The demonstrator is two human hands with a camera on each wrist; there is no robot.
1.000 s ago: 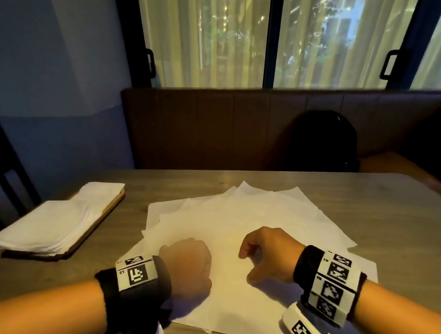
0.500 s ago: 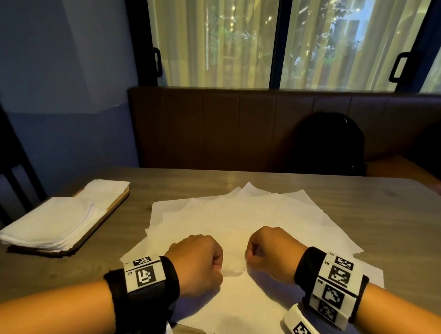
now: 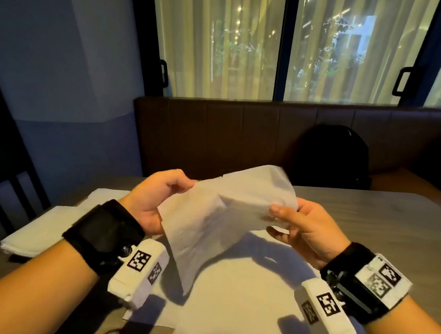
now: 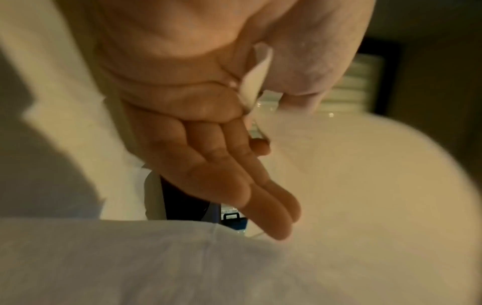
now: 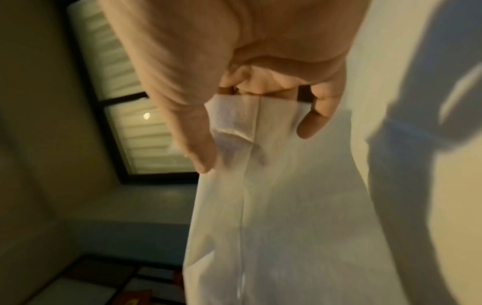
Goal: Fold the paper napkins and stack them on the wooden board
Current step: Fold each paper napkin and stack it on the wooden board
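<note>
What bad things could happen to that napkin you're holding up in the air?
1. The napkin is thin and held by its edges between the left hand and the right hand, so a hard tug might tear it.
2. It hangs limp and crumpled, so the fold could come out crooked.
3. It dangles over the loose napkins on the table; brushing them might shift them.
</note>
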